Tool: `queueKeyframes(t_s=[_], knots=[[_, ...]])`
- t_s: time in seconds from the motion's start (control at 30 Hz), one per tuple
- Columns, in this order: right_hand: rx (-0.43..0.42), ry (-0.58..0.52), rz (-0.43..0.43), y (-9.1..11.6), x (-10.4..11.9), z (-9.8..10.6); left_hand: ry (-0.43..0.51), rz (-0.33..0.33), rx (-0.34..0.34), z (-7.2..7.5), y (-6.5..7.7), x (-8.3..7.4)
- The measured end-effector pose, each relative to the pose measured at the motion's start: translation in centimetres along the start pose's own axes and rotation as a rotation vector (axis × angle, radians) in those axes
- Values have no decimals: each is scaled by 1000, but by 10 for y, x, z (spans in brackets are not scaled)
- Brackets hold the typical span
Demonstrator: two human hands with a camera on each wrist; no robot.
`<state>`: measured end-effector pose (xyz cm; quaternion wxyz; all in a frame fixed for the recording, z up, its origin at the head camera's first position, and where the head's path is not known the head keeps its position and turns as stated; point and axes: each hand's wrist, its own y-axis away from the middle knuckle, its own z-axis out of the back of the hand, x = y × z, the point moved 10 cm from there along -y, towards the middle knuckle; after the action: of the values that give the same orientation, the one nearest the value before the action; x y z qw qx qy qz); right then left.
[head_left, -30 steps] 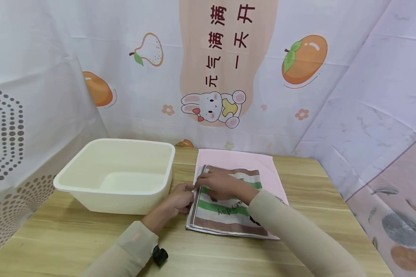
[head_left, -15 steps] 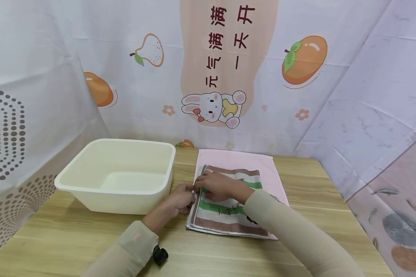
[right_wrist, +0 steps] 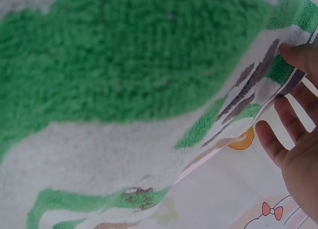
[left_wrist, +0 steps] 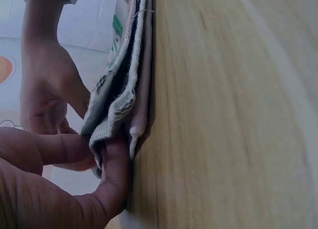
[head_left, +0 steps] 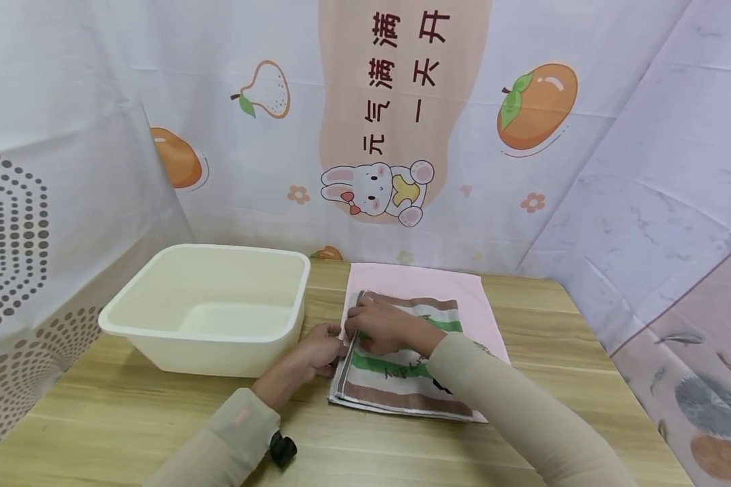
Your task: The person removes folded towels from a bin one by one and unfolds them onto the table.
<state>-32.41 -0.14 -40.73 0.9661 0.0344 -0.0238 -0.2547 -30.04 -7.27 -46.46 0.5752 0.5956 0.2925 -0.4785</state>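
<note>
A folded striped towel (head_left: 402,400), white with green and brown bands, lies on a pink towel (head_left: 417,279) on the table. My left hand (head_left: 320,350) is at its left edge. In the left wrist view, the thumb and a finger of my left hand (left_wrist: 59,189) pinch one layer of the striped towel (left_wrist: 117,109). My right hand (head_left: 385,328) reaches across the top to the same edge. In the right wrist view, the thumb of my right hand (right_wrist: 304,157) lies on the towel's upper face, and its other fingers curl past the edge.
A cream plastic basin (head_left: 219,357) stands to the left on the wooden table (head_left: 560,338), close to my left forearm. Printed curtains (head_left: 231,155) hang behind the table and along both sides.
My right hand has drawn its fingers slightly closer together at the towel's left edge. The left hand and both towels look the same.
</note>
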Motion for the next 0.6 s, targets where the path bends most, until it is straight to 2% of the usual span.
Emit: queueKeyframes(t_s=[0.23, 0.47, 0.6], knots=[[-21, -86, 49, 13, -1, 5, -9, -14, -16, 0, -3, 0], [-50, -29, 11, 44, -13, 13, -7, -35, -37, -1, -4, -2], [-82, -41, 5, 64, -22, 17, -51, -47, -40, -1, -4, -3]])
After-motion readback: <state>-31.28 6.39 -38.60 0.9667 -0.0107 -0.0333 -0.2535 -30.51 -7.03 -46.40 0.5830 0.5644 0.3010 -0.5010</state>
